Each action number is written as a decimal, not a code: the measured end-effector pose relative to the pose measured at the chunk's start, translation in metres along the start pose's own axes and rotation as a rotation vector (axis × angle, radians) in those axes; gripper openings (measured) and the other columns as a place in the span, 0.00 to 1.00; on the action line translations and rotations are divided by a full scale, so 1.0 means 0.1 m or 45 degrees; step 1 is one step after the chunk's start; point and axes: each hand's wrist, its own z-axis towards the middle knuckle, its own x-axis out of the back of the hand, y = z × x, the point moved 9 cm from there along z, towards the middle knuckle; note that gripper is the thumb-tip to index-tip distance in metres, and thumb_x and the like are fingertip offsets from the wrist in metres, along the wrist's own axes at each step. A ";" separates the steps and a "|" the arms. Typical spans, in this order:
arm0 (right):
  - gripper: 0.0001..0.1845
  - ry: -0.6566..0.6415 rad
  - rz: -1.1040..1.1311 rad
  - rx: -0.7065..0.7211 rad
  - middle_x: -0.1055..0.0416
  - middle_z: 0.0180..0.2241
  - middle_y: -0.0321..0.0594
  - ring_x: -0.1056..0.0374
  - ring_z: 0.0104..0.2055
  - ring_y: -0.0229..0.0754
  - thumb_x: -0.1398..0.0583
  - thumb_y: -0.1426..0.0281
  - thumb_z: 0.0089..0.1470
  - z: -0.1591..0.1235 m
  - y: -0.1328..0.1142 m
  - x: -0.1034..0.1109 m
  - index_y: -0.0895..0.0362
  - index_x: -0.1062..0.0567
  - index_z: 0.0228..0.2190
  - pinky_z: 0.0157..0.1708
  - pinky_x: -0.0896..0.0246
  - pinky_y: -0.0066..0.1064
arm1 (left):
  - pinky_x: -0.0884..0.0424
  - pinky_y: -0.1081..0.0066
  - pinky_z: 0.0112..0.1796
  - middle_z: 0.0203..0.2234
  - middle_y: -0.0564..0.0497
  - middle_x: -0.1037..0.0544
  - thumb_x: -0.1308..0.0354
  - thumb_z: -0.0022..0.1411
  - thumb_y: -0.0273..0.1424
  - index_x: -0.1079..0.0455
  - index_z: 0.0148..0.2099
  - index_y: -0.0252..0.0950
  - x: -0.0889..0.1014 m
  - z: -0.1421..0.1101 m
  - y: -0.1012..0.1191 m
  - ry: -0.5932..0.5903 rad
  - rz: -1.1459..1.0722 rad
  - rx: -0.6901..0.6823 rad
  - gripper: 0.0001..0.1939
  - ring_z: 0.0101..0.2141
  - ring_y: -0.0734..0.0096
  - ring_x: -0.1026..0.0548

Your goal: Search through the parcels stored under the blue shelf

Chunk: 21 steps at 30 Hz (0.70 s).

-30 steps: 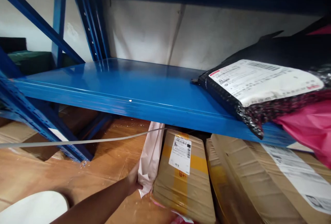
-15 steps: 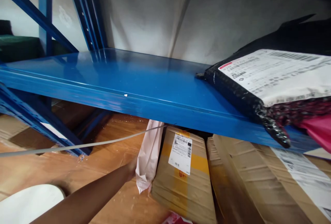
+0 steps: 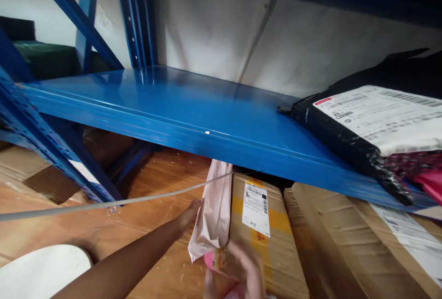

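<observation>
My left hand (image 3: 189,214) reaches in from the lower left and grips the left side of a pale pink mailing bag (image 3: 214,211). Its fingers are partly hidden by the bag, which stands on edge beside a taped cardboard box (image 3: 285,262) with a white label. Low in the middle, my right hand (image 3: 250,262) is smeared by motion in front of the box. Thumb and fingers lie around a small pink and brown patch (image 3: 216,260) under the bag's lower end; what it is, and whether they grip it, I cannot make out.
A blue shelf (image 3: 193,110) crosses above my hands, carrying a black parcel (image 3: 321,119) at the right. More cardboard boxes (image 3: 348,239) stand below right. A grey strap (image 3: 145,201) runs across the left. A white round-edged surface (image 3: 44,271) is at lower left.
My right hand has come into view from below, beside the bag's lower end. The pink bag now shows more of its broad face, with my left hand still on it. The view has shifted left.
</observation>
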 end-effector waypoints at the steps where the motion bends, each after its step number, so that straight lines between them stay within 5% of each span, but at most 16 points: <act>1: 0.41 0.032 -0.061 0.056 0.40 0.60 0.51 0.45 0.65 0.60 0.36 0.52 0.52 0.13 -0.15 -0.01 0.50 0.41 0.62 0.58 0.39 0.56 | 0.39 0.51 0.57 0.53 0.36 0.28 0.55 0.62 0.43 0.37 0.60 0.32 0.14 -0.07 0.15 0.135 0.037 -0.064 0.29 0.55 0.47 0.32; 4: 0.51 -0.065 -0.450 0.046 0.41 0.57 0.65 0.43 0.62 0.66 0.33 0.53 0.45 0.57 -0.51 -0.16 0.68 0.43 0.62 0.61 0.44 0.56 | 0.37 0.62 0.53 0.44 0.43 0.30 0.52 0.59 0.34 0.41 0.62 0.32 0.37 -0.42 0.74 0.289 0.093 -0.477 0.29 0.48 0.56 0.32; 6: 0.47 -0.260 -0.703 -0.124 0.39 0.54 0.66 0.40 0.58 0.66 0.32 0.58 0.43 0.80 -0.57 -0.29 0.71 0.38 0.58 0.59 0.41 0.52 | 0.33 0.66 0.45 0.36 0.49 0.31 0.46 0.55 0.34 0.40 0.63 0.35 0.34 -0.74 1.16 0.129 0.094 -0.851 0.32 0.39 0.62 0.31; 8: 0.42 -0.383 -0.831 -0.230 0.39 0.52 0.65 0.39 0.56 0.64 0.32 0.63 0.43 0.90 -0.62 -0.36 0.72 0.35 0.55 0.56 0.39 0.47 | 0.33 0.67 0.40 0.33 0.50 0.29 0.41 0.55 0.38 0.34 0.58 0.35 0.27 -0.99 1.44 -0.066 0.049 -1.034 0.29 0.35 0.65 0.31; 10: 0.43 -0.418 -0.863 -0.251 0.40 0.52 0.64 0.39 0.56 0.64 0.32 0.65 0.42 0.91 -0.68 -0.42 0.73 0.36 0.55 0.55 0.38 0.45 | 0.33 0.68 0.36 0.31 0.48 0.25 0.40 0.57 0.44 0.26 0.47 0.34 0.26 -1.03 1.61 -0.177 -0.099 -0.954 0.22 0.34 0.65 0.29; 13: 0.52 -0.385 -0.803 -0.221 0.41 0.54 0.65 0.41 0.58 0.65 0.30 0.66 0.40 0.86 -0.72 -0.53 0.76 0.43 0.60 0.59 0.42 0.45 | 0.31 0.68 0.35 0.30 0.45 0.23 0.39 0.58 0.43 0.27 0.37 0.33 0.36 -0.95 1.92 -0.187 -0.582 -0.815 0.16 0.33 0.65 0.26; 18: 0.67 -0.244 -0.481 -0.407 0.48 0.62 0.66 0.50 0.66 0.61 0.27 0.68 0.34 0.74 -0.60 -0.62 0.79 0.56 0.65 0.68 0.56 0.37 | 0.28 0.64 0.46 0.39 0.48 0.20 0.49 0.68 0.34 0.31 0.49 0.36 0.69 -1.09 2.52 -0.063 -1.174 -0.953 0.11 0.37 0.69 0.25; 21: 0.66 -0.370 -0.314 -0.587 0.47 0.63 0.66 0.46 0.66 0.60 0.26 0.70 0.28 0.71 -0.40 -0.73 0.73 0.51 0.64 0.65 0.47 0.40 | 0.33 0.57 0.56 0.46 0.51 0.21 0.53 0.71 0.38 0.36 0.56 0.36 0.81 -1.23 2.65 0.026 -1.207 -0.983 0.17 0.42 0.68 0.26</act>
